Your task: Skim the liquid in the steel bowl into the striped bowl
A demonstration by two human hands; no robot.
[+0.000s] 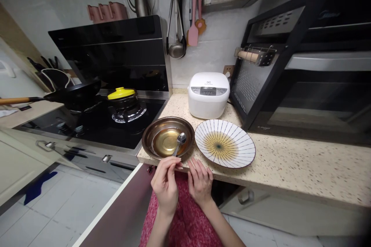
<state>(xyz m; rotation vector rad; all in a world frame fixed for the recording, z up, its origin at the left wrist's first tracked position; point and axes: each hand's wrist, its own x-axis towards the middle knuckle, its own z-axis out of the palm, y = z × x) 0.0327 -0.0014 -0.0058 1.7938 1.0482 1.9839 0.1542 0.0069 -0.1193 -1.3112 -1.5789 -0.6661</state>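
Note:
A metal spoon lies tilted in a brown steel bowl with amber liquid at its bottom. Its handle runs down to my left hand, whose fingers are closed around the handle's end at the counter edge. My right hand rests its fingertips by the counter edge, fingers loosely stretched, with nothing visible in them. Just beyond it, to the right of the bowl, sits a white plate with dark radiating lines and a shallow yellowish liquid in its centre.
Behind the plate stands a white rice cooker. On the left hob are a yellow-lidded pot and a black wok. An open drawer or door panel juts out below. An oven fills the right side.

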